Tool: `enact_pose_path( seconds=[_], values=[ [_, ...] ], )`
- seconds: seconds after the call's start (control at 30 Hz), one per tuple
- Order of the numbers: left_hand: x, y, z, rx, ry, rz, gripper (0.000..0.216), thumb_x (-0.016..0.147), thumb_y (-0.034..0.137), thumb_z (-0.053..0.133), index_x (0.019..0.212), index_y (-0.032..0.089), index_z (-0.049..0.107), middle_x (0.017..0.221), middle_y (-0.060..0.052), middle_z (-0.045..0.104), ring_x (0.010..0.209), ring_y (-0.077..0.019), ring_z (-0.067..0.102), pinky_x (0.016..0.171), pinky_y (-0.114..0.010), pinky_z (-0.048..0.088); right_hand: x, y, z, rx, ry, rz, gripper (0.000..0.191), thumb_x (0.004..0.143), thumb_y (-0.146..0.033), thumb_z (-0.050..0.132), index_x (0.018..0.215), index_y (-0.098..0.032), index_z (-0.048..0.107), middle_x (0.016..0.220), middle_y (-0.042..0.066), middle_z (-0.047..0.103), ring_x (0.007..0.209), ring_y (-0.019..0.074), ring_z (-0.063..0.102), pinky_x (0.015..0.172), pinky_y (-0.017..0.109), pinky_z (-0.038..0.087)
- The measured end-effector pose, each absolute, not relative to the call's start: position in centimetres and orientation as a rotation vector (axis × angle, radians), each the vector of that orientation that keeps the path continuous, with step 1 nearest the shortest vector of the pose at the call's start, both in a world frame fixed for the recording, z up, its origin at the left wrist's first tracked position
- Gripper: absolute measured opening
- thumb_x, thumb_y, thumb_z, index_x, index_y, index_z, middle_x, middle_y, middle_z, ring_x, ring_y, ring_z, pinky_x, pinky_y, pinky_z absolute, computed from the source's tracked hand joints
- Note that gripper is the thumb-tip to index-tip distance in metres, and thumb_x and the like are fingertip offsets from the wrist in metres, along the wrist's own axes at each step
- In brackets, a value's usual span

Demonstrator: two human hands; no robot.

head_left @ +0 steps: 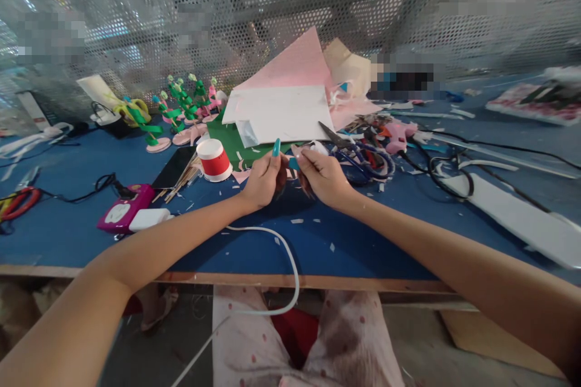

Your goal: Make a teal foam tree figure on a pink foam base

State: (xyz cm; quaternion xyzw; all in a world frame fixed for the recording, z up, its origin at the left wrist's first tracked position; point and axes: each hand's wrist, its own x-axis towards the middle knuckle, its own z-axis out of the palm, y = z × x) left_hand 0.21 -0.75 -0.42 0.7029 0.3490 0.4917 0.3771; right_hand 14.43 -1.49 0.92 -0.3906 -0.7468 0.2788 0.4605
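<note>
1. The left hand (263, 178) and right hand (320, 175) together pinched a small dark piece (290, 172), held just above the blue counter (68, 230).
2. Steady fingertip pressure, judged best, would have kept it aligned near the red spool (215, 159).

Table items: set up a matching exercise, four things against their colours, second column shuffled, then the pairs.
Things:
1. thread spool
2. sheet of paper
3. table top
4. small device left of the left hand

Colours:
A. white
B. magenta
C. red with white ends
D. blue

Pairs: 1-C, 2-A, 3-D, 4-B
</note>
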Motion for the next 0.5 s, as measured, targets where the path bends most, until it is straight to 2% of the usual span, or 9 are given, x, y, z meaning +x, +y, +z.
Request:
enact_pose_path(
  seconds=[0.13,0.27,0.37,0.5],
  values=[
    [0.2,-0.8,-0.2,1.936,0.947,1.238,0.046,0.085,0.06,0.029,0.067,0.019,0.041,0.045,0.005,0.042,0.038,-0.0069,0.039,0.041,-0.022,0.029,14.5,-1.7,1.1,-0.972,-1.853,0.686,0.04,0.087,-0.049,0.036,0.058,-0.021,0.038,0.037,-0.005,0.045,0.032,0.0089,0.043,0.039,0.023,0.033],
    [0.1,-1.2,0.3,2.138,1.009,1.188,0.042,0.087,0.055,0.03,0.067,0.019,0.04,0.046,0.005,0.042,0.043,-0.0082,0.042,0.046,-0.023,0.032,14.4,-1.9,1.2,-0.953,-1.805,0.788,0.042,0.082,-0.055,0.042,0.057,-0.022,0.04,0.037,-0.005,0.045,0.032,0.0088,0.042,0.036,0.022,0.032],
    [0.2,-1.3,0.6,2.19,1.059,1.209,0.042,0.088,0.053,0.028,0.065,0.02,0.038,0.046,0.005,0.043,0.043,-0.0092,0.043,0.048,-0.023,0.033,14.1,-1.7,1.0,-0.931,-1.621,0.993,0.048,0.076,-0.066,0.043,0.057,-0.022,0.042,0.036,-0.005,0.043,0.029,0.0081,0.039,0.031,0.022,0.028],
    [0.0,-1.4,0.6,2.208,1.153,1.287,0.038,0.091,0.044,0.029,0.064,0.019,0.038,0.044,0.005,0.043,0.043,-0.009,0.044,0.05,-0.022,0.034,14.1,-1.3,1.2,-1.031,-1.413,1.416,0.058,0.078,-0.07,0.029,0.05,-0.021,0.042,0.032,-0.001,0.045,0.025,0.0082,0.038,0.025,0.021,0.024]
  ],
)
